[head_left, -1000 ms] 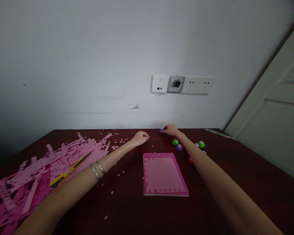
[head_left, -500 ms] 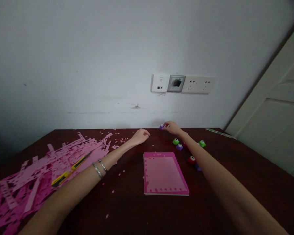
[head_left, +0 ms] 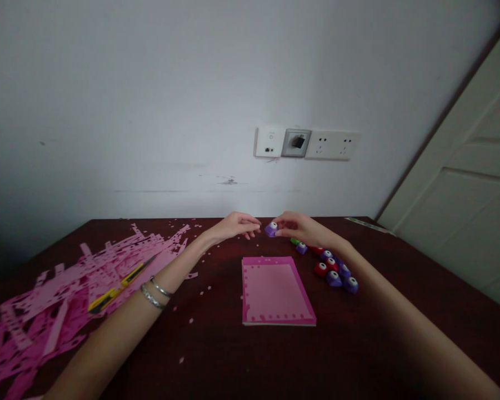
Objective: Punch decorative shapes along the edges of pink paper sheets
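My right hand (head_left: 294, 226) holds a small purple craft punch (head_left: 270, 229) with a white top between thumb and fingers, above the back of the table. Just left of it, my left hand (head_left: 240, 224) is held up with its fingers loosely spread, apart from the punch and with nothing visible in them. Below the hands lies a stack of pink paper sheets (head_left: 278, 291), with punched holes along the left and bottom edges of the top sheet. Right of the stack, several red, purple and green craft punches (head_left: 334, 279) sit in a cluster, some hidden behind my right forearm.
A heap of punched pink paper strips (head_left: 120, 266) covers the table's left side, with a yellow utility knife (head_left: 119, 290) on it. Tiny paper cutouts (head_left: 191, 320) are scattered about. A patterned strip (head_left: 369, 225) lies at the back right. Behind stands the wall with sockets (head_left: 332, 145).
My right hand has brought the purple punch slightly nearer and lower. My left hand has loosened from a curl, its fingers now stretched toward the punch. More of the punch cluster shows.
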The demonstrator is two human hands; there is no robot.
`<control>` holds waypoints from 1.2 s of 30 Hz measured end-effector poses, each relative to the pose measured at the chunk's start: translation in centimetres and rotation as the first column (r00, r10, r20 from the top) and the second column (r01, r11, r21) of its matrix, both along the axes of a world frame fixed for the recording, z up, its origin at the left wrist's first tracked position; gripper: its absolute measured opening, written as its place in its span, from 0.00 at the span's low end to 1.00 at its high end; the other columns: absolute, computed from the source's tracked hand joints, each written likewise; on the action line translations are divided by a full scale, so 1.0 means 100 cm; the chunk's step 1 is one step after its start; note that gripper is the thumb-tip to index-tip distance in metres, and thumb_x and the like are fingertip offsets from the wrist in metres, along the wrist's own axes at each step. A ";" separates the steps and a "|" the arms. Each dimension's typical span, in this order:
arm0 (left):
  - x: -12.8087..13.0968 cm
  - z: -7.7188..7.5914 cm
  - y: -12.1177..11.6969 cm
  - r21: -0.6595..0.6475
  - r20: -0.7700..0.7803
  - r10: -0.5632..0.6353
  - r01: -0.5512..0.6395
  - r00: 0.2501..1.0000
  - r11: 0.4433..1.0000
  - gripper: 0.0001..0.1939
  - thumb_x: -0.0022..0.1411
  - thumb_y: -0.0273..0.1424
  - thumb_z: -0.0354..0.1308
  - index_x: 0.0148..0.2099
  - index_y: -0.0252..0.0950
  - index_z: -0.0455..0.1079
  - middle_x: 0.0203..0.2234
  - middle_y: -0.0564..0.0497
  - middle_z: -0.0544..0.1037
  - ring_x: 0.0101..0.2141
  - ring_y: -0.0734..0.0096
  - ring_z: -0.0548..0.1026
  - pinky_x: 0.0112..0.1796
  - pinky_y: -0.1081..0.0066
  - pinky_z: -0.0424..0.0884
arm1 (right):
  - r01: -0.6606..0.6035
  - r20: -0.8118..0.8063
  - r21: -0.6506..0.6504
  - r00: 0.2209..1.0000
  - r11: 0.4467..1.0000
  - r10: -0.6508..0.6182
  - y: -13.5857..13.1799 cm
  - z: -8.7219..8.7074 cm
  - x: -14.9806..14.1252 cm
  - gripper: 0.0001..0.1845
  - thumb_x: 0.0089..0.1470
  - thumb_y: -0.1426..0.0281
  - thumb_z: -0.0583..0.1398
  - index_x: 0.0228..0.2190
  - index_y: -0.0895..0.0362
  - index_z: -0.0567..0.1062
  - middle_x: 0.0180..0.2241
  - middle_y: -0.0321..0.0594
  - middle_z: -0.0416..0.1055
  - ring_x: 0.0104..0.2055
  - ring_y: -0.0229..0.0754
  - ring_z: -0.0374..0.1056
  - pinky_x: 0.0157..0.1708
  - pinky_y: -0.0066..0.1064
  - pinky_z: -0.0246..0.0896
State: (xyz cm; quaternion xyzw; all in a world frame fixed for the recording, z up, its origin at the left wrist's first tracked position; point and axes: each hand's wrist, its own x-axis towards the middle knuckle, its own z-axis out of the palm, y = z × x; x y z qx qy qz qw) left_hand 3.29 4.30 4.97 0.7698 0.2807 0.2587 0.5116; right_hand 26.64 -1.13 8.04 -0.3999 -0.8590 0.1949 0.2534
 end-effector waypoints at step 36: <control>0.007 -0.008 -0.023 -0.047 0.012 -0.032 0.033 0.999 0.998 0.17 0.46 0.32 0.64 0.38 0.30 0.70 0.30 0.45 0.76 0.26 0.76 0.72 0.33 0.67 0.69 | 0.077 -0.125 -0.203 0.987 0.976 -0.104 -0.022 -0.026 -0.023 0.15 0.47 0.62 0.60 0.35 0.60 0.75 0.28 0.40 0.73 0.28 0.37 0.67 0.28 0.28 0.61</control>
